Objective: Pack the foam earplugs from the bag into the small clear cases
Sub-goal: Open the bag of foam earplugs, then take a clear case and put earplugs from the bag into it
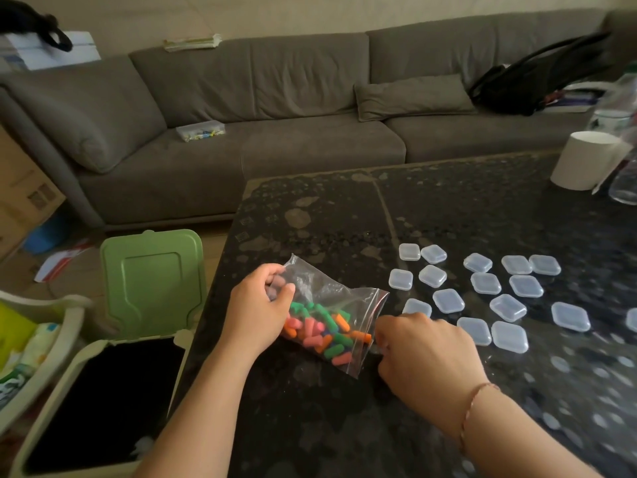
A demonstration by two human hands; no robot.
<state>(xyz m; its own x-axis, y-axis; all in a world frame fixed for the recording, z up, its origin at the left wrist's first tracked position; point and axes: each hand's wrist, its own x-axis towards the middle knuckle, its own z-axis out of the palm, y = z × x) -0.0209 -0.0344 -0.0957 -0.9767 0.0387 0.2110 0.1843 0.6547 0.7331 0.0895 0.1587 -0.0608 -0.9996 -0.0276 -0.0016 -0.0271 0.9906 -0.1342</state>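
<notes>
Earplug bag (336, 305), clear zip plastic, lying slantwise on dark speckled table (465, 208), pinched at both ends. Grey sofa (275, 108) far beyond both grips; green-lidded bin (151, 281), lid raised, just outboard of left-hand grip, off table edge. White cylindrical container (582, 160) well beyond right-hand grip, at far table corner. Left hand (258, 305) clamped on closed, crumpled end of bag, fingers curled round bunched plastic, thumb on top. Right hand (427, 353) closed on zip-strip end of bag, knuckles up; fingertips hidden beneath hand, so exact hold on strip not visible; thin bracelet (472, 405) at wrist. Foam earplugs (324, 329), pink, orange, green and blue, heaped inside bag between the two grips, nearer right-hand end. Small clear cases (482, 294), all lids down, scattered flat on table just beyond and outboard of right-hand grip; nearest case (417, 308) almost touching bag mouth, partly behind right-hand knuckles.
</notes>
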